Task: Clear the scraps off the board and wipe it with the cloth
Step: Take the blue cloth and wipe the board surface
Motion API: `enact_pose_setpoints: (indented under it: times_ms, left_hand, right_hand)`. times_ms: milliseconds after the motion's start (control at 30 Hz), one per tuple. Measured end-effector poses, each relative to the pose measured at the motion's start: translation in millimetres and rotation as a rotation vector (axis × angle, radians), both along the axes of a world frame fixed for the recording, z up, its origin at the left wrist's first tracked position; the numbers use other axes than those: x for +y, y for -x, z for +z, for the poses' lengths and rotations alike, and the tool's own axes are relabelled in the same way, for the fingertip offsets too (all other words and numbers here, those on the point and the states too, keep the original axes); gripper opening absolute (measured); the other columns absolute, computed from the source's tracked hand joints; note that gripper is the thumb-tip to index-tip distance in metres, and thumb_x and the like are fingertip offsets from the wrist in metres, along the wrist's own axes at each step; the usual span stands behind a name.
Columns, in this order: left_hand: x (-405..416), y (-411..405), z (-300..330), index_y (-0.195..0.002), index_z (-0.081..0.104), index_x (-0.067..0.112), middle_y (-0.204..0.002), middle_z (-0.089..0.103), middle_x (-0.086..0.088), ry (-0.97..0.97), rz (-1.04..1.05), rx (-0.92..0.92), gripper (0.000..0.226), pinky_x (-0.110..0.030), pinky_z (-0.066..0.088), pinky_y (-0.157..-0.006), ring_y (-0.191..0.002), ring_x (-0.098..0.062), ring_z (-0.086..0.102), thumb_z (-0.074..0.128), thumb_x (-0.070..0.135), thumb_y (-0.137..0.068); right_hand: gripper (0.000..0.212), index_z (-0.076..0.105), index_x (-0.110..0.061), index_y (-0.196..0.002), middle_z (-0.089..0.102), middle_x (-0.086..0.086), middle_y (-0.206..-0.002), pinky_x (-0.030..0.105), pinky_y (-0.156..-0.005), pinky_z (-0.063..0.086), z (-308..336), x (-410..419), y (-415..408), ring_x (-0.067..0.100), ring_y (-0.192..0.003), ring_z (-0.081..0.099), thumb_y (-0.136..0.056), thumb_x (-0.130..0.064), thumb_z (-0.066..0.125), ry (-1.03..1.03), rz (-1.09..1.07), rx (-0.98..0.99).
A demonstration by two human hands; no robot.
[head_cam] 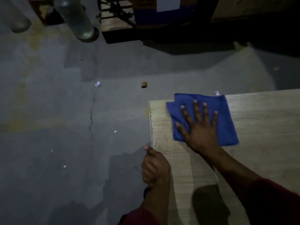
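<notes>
Your right hand lies flat with fingers spread on the blue cloth, near the board's far left corner, while your left hand curls its grip over the board's left edge — keep it there to steady the board as you press evenly and wipe. One white scrap sits at the far edge just beyond the cloth — sweep it off; more scraps litter the floor.

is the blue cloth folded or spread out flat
Folded. The blue cloth shows overlapping layers at its far left corner, and the right hand presses it flat on the wooden board with fingers spread.
</notes>
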State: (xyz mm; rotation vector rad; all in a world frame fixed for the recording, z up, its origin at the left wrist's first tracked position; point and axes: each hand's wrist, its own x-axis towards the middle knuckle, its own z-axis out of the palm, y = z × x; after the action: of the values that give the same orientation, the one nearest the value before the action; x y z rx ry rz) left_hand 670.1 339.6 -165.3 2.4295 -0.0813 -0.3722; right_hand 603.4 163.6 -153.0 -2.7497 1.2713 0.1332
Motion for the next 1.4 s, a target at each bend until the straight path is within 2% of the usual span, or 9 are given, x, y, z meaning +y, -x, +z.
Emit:
enact_pose_setpoints:
  times_ms: [67, 133, 233, 433, 567, 733, 933, 1100, 1400]
  left_hand:
    - [-7, -5, 0, -0.072, 0.072, 0.030, -0.051, 0.059, 0.008, 0.017, 0.068, 0.050, 0.029, -0.020, 0.039, -0.039, -0.040, -0.011, 0.055, 0.062, 0.035, -0.098]
    - [-17, -1, 9, -0.075, 0.078, 0.011, -0.065, 0.071, -0.012, 0.013, 0.160, 0.090, 0.052, -0.030, 0.051, -0.054, -0.056, -0.031, 0.067, 0.047, 0.041, -0.104]
    - [-15, 2, 15, -0.105, 0.076, 0.008, -0.111, 0.073, -0.019, 0.057, 0.425, 0.293, 0.052, -0.039, 0.051, -0.087, -0.103, -0.038, 0.068, 0.038, 0.042, -0.107]
    - [9, -3, 21, -0.111, 0.076, 0.017, -0.114, 0.074, -0.013, 0.214, 0.241, 0.208, 0.025, -0.032, 0.046, -0.083, -0.105, -0.034, 0.067, 0.055, 0.028, -0.102]
    - [54, 1, 25, -0.133, 0.067, 0.015, -0.129, 0.070, 0.003, 0.452, -0.106, 0.301, 0.032, -0.026, 0.049, -0.104, -0.119, -0.011, 0.066, 0.058, 0.013, -0.102]
    - [115, -7, 32, -0.130, 0.068, 0.028, -0.118, 0.073, 0.017, 0.421, -0.424, 0.506, 0.033, -0.021, 0.054, -0.098, -0.109, 0.001, 0.069, 0.065, 0.017, -0.099]
    - [144, 0, 28, -0.123, 0.074, 0.024, -0.111, 0.077, 0.005, 0.286, -0.474, 0.489, 0.030, -0.029, 0.059, -0.090, -0.096, -0.006, 0.073, 0.073, 0.027, -0.093]
    - [146, 3, 32, -0.111, 0.080, 0.022, -0.091, 0.080, 0.001, 0.301, -0.438, 0.462, 0.021, -0.029, 0.058, -0.073, -0.074, -0.003, 0.069, 0.077, 0.024, -0.090]
    - [172, 13, 35, -0.113, 0.078, 0.019, -0.106, 0.076, 0.008, 0.251, -0.486, 0.504, 0.028, -0.028, 0.060, -0.090, -0.090, 0.002, 0.073, 0.080, 0.015, -0.086]
  right_hand:
    - [0.077, -0.007, -0.038, -0.161, -0.014, 0.007, -0.172, 0.071, -0.120, 0.000, 0, 17, -12, 0.037, -0.157, -0.010, -0.097, -0.074, 0.015, -0.013, -0.256, -0.029]
    - [0.074, -0.004, -0.034, -0.163, -0.009, 0.011, -0.172, 0.074, -0.118, 0.004, 2, 46, -36, 0.041, -0.157, -0.008, -0.100, -0.068, 0.018, 0.005, -0.363, -0.075]
    - [0.070, -0.003, -0.033, -0.163, -0.009, 0.010, -0.172, 0.072, -0.119, 0.003, -4, 84, -65, 0.038, -0.157, -0.009, -0.104, -0.063, 0.020, 0.002, -0.135, -0.096]
    - [0.062, 0.009, -0.040, -0.162, 0.006, 0.002, -0.172, 0.067, -0.122, 0.010, -4, 67, -23, 0.031, -0.159, 0.006, -0.105, -0.062, 0.020, 0.002, 0.411, -0.071]
    - [0.068, -0.003, -0.043, -0.161, -0.008, 0.002, -0.173, 0.067, -0.122, 0.001, -1, 51, 26, 0.032, -0.159, -0.003, -0.100, -0.070, 0.011, 0.003, -0.011, -0.003]
    - [0.070, -0.003, -0.036, -0.162, -0.008, 0.010, -0.172, 0.075, -0.117, 0.001, 8, 96, 5, 0.039, -0.157, -0.009, -0.101, -0.066, 0.014, -0.045, -0.351, -0.066]
    - [0.065, 0.005, -0.035, -0.163, -0.004, 0.006, -0.173, 0.070, -0.118, 0.011, 6, 144, -23, 0.035, -0.158, -0.007, -0.105, -0.058, 0.021, -0.058, 0.214, -0.074]
    - [0.064, -0.001, -0.040, -0.162, -0.009, 0.001, -0.172, 0.065, -0.124, 0.004, 12, 132, 28, 0.029, -0.159, -0.009, -0.106, -0.063, 0.021, -0.051, 0.521, -0.007]
    - [0.074, -0.001, -0.040, -0.162, -0.005, 0.006, -0.173, 0.068, -0.121, -0.004, 19, 132, 101, 0.034, -0.159, -0.003, -0.098, -0.072, 0.017, -0.069, -0.315, -0.002]
